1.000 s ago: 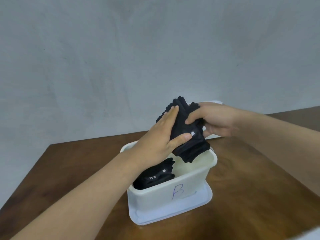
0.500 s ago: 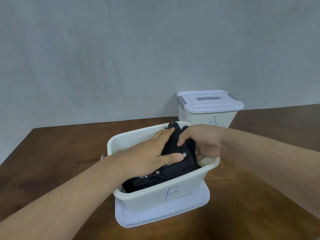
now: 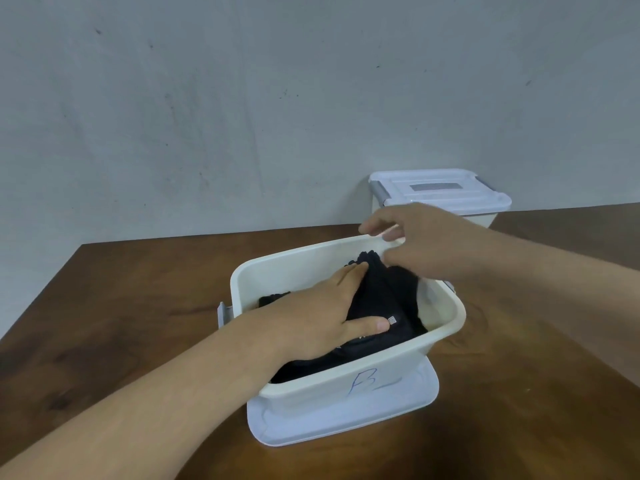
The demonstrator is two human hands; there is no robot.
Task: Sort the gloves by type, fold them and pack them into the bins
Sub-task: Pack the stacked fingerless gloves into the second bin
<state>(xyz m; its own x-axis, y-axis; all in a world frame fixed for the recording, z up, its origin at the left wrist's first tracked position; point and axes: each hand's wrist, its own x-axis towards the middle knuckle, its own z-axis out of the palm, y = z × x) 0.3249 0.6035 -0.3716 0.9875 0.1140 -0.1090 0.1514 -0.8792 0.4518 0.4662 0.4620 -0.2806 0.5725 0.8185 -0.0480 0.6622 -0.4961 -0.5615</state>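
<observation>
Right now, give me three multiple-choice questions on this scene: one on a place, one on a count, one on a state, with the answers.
1. Where do the black fabric gloves lie? A on the floor; B in a drawer; C in the open white plastic bin marked B.
2. How many white bins show? A one; B two; C three.
3. The lidded white plastic bin at the back is: A shut; B open; C tipped over.
Answers: 1 C, dark cloth shows inside its walls under the flat left hand. 2 B, one open, one behind it. 3 A, its lid sits on top.
</observation>
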